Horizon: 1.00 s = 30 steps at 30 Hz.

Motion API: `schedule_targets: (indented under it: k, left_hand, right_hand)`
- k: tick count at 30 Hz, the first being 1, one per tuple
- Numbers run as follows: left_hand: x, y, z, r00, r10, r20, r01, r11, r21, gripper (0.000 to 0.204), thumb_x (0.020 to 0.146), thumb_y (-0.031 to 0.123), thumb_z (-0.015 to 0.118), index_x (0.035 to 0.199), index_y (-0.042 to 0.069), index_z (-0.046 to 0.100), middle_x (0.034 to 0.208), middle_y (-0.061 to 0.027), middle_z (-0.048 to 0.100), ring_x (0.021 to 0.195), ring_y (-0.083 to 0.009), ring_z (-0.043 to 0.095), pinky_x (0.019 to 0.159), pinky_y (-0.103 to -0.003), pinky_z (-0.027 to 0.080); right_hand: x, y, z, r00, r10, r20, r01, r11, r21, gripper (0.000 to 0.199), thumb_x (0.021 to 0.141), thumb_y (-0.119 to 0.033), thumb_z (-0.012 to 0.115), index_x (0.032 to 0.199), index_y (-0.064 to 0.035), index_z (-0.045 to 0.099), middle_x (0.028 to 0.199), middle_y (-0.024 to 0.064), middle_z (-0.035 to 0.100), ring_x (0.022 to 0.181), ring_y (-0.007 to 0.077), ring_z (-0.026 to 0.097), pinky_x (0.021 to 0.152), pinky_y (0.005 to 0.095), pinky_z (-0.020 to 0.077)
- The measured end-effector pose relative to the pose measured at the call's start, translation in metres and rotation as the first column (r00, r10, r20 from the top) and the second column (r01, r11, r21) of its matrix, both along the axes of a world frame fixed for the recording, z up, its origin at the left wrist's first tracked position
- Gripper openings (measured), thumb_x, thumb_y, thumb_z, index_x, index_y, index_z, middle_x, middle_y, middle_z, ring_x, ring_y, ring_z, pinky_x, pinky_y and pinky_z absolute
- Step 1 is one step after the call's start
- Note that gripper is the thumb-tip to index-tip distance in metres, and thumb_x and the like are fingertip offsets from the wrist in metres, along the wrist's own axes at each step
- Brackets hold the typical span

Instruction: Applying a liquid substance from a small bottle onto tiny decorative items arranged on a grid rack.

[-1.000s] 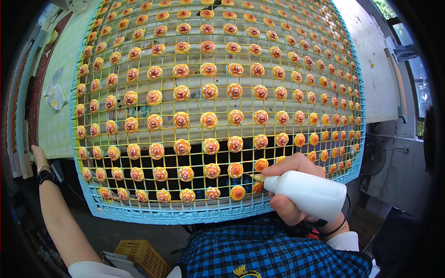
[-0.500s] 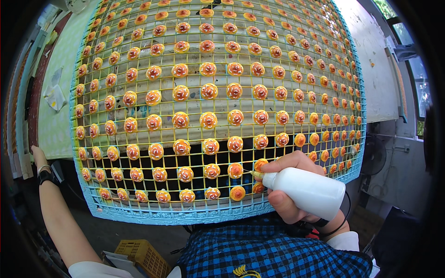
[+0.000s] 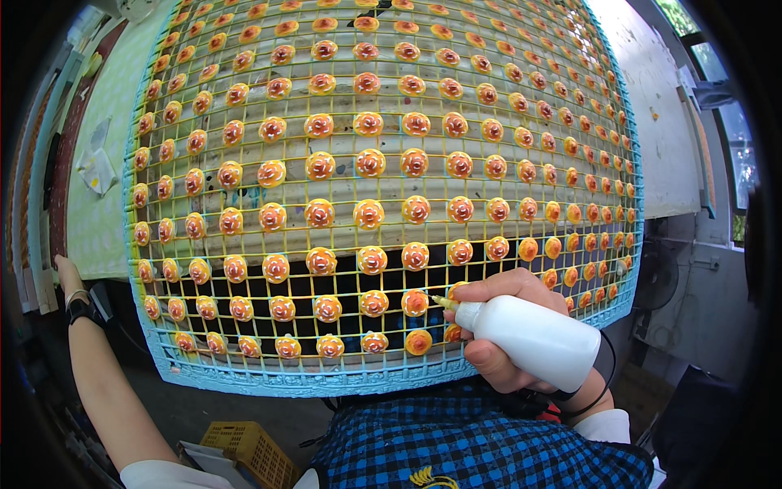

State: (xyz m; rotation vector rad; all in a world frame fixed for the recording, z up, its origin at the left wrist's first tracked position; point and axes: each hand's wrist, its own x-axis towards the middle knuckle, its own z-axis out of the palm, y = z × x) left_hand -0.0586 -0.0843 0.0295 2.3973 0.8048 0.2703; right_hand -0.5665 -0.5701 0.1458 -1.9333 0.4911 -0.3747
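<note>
My right hand (image 3: 501, 371) is closed around a white squeeze bottle (image 3: 533, 334) with a narrow yellowish nozzle. The bottle is tilted, its tip pointing left at an orange dome-shaped piece (image 3: 415, 302) with a few white marks near its upper edge. Rows of such small round pieces sit on a wire grid rack (image 3: 342, 383) with a light blue frame. Those to the left carry rings of white dashes; below the tip, a plain orange piece (image 3: 418, 341) has none. My left hand (image 3: 67, 273) is beside the pale green table's near edge, its fingers mostly hidden.
The pale green table (image 3: 106, 220) extends along the left, with a small white packet (image 3: 98, 171) on it. A yellow plastic crate (image 3: 252, 452) stands low at the left. On the right are a white surface (image 3: 652, 122) and a dark fan (image 3: 654, 273).
White marks now show at the upper edge of the piece by the nozzle. My right hand and the bottle have shifted slightly left. My left hand stays where it was.
</note>
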Motion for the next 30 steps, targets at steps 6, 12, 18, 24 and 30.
schedule_targets:
  k: [6,12,18,24,30]
  left_hand:
    - [0.007,0.013,-0.001,1.000,0.005,0.013,-0.005,1.000,0.017,0.072,0.079,0.051,0.025,0.119,-0.007,0.036,0.127,-0.0225,0.032,0.119,-0.0310,0.030,0.097,-0.035,0.023]
    - [0.003,0.003,-0.003,1.000,0.006,-0.013,-0.006,1.000,0.028,0.072,0.079,0.051,0.023,0.119,-0.008,0.036,0.127,-0.0226,0.032,0.120,-0.0309,0.029,0.097,-0.036,0.022]
    - [-0.002,-0.002,0.002,1.000,-0.003,-0.011,0.003,1.000,0.014,0.072,0.080,0.050,0.023,0.119,-0.009,0.035,0.128,-0.0227,0.031,0.120,-0.0307,0.029,0.097,-0.035,0.022]
    - [-0.007,-0.008,0.004,1.000,0.016,0.001,-0.016,1.000,0.002,0.072,0.079,0.050,0.024,0.118,-0.010,0.036,0.126,-0.0233,0.033,0.119,-0.0310,0.031,0.097,-0.035,0.023]
    - [-0.005,-0.007,0.003,1.000,0.019,0.008,-0.019,1.000,-0.011,0.072,0.079,0.049,0.025,0.117,-0.010,0.037,0.125,-0.0236,0.035,0.118,-0.0310,0.032,0.096,-0.034,0.024]
  right_hand:
    - [0.001,0.000,0.000,1.000,0.024,0.016,-0.023,0.998,-0.056,0.035,0.067,-0.030,0.068,0.083,-0.0013,0.058,0.072,0.0082,0.059,0.055,0.0169,0.059,0.046,0.0233,0.0465]
    - [0.000,0.001,-0.001,1.000,-0.017,-0.023,0.017,1.000,-0.001,0.033,0.068,-0.030,0.068,0.083,-0.0020,0.058,0.071,0.0075,0.058,0.054,0.0164,0.058,0.045,0.0231,0.0455]
    - [-0.002,0.001,-0.001,0.999,-0.019,-0.025,0.019,1.000,0.009,0.033,0.068,-0.029,0.067,0.083,-0.0020,0.058,0.071,0.0076,0.058,0.053,0.0167,0.058,0.045,0.0238,0.0450]
    - [-0.003,0.000,0.000,1.000,-0.023,-0.013,0.024,0.997,0.079,0.033,0.068,-0.029,0.068,0.083,-0.0017,0.057,0.072,0.0086,0.058,0.054,0.0174,0.058,0.047,0.0240,0.0457]
    - [-0.003,0.000,0.003,1.000,-0.002,-0.024,0.004,0.995,0.095,0.033,0.068,-0.028,0.068,0.084,-0.0012,0.057,0.072,0.0091,0.058,0.056,0.0173,0.059,0.047,0.0239,0.0461]
